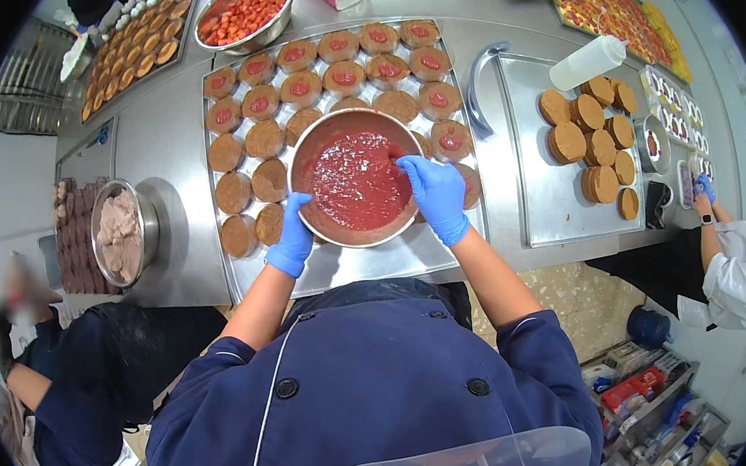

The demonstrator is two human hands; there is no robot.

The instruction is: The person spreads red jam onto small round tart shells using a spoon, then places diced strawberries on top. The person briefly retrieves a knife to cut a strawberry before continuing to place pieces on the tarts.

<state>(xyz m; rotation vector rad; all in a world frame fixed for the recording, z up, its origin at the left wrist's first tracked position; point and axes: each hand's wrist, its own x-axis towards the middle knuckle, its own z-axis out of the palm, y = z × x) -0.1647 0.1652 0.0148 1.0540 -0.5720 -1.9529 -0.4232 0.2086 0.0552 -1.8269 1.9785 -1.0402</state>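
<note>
A steel mixing bowl (302, 206) of glossy red fruit sauce (354, 181) is right in front of me, over a large tray (247, 276). My left hand (292, 234), in a blue glove, grips the bowl's left rim with the thumb on top. At the right rim, my gloved right hand (435, 193) is closed, its fingertips over the sauce; what they hold is hidden. Rows of round brown cake discs (263, 140) in clear collars fill the tray around the bowl. Discs in the far rows and down the right side carry a red dollop; several nearer left ones are plain.
Right of me lies a tray (546, 207) with stacked cake rounds (597, 148) and a white squeeze bottle (588, 62). A bowl of chopped strawberries (246, 12) stands at the back, a bowl of pinkish cream (126, 234) at left. Co-workers stand at both sides.
</note>
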